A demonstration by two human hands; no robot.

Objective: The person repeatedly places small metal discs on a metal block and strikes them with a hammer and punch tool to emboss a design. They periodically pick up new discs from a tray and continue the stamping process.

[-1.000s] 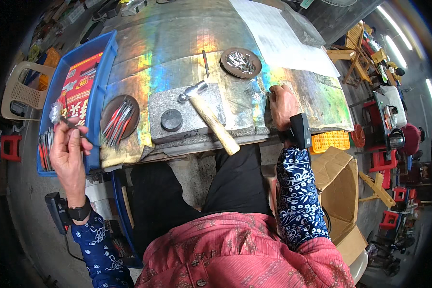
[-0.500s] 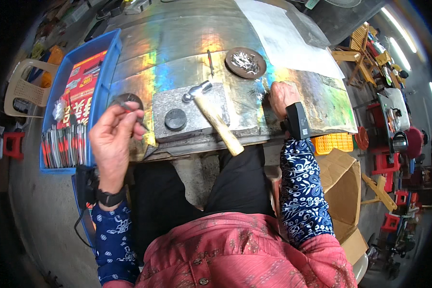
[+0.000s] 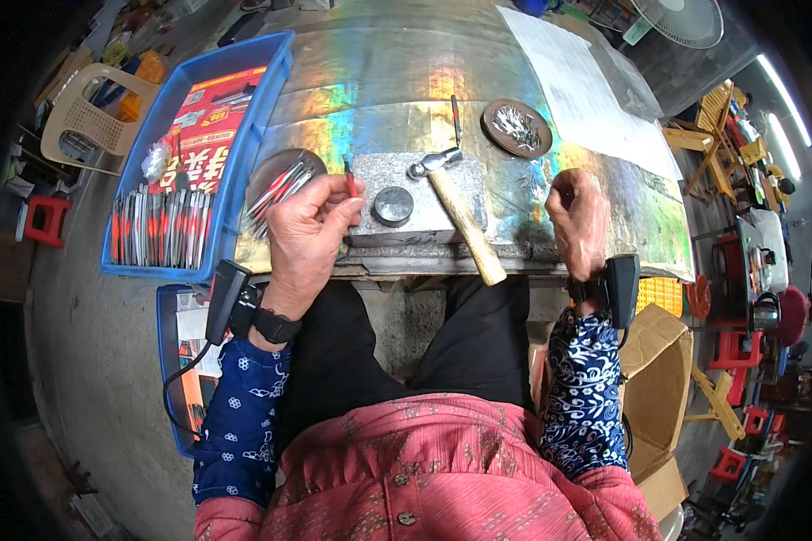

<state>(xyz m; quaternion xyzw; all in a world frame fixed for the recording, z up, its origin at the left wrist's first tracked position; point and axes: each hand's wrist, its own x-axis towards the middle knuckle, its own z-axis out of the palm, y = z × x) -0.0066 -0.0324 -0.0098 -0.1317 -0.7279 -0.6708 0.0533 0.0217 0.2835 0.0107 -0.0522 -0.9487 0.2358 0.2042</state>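
Observation:
Between the thumb and fingers of my left hand (image 3: 311,225) is a slim red-and-dark tool (image 3: 352,180), its thin end up. That hand is beside a grey stone block (image 3: 465,171), on which rests a round black puck (image 3: 392,206). A hammer (image 3: 460,216) lies with its head on the block, its wooden handle over the table's near edge. My right hand (image 3: 579,221) is closed, thumb against curled fingers, over the table at the right; whatever it pinches is too small to make out. Near it are a brown dish (image 3: 493,126) of small silvery pieces and thin scattered bits.
Left of my left hand, a round dish (image 3: 309,162) bears slim red-and-silver pieces. A blue bin (image 3: 275,86) holds several more, standing in a row. Another slim tool (image 3: 456,122) lies behind the block. White sheets (image 3: 577,90) cover the far right; a cardboard box (image 3: 654,379) sits below.
My left hand has moved from over the left dish toward the stone block, with the slim tool in it. My right hand has lifted and its fingers are now pinched. The whole view has shifted.

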